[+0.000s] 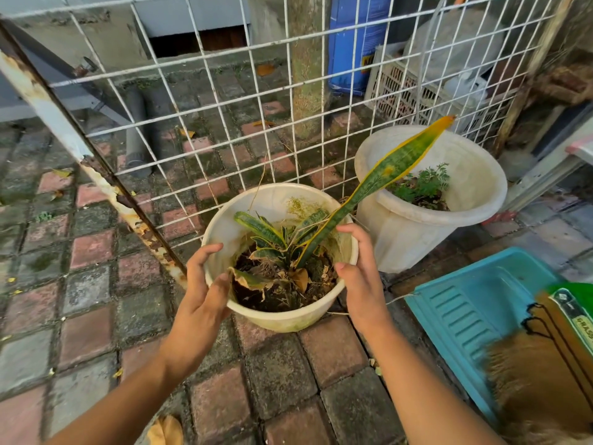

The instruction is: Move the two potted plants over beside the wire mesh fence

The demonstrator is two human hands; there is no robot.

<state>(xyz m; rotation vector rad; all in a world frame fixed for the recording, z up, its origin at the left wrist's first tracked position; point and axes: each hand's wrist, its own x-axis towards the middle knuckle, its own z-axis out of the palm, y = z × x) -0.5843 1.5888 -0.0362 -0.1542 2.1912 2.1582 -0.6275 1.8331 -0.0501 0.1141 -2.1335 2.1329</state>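
White wire mesh fence (224, 101) stands just beyond both hands. The cream plastic pot with the ferny green seedling (414, 226) is parked against it, beyond the right hand (359, 277). Between the palms sits the cream plastic pot holding the yellow-edged snake plant (282, 316), on the pavers. Left hand (199, 290) and right flank the rim, fingers spread — touching it or just off, hard to say — probably steadying it upright.

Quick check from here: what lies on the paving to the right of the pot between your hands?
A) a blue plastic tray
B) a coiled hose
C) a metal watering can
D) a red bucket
A: a blue plastic tray lies on the paving right of the pot, which sits between the left hand and the right hand, both open.
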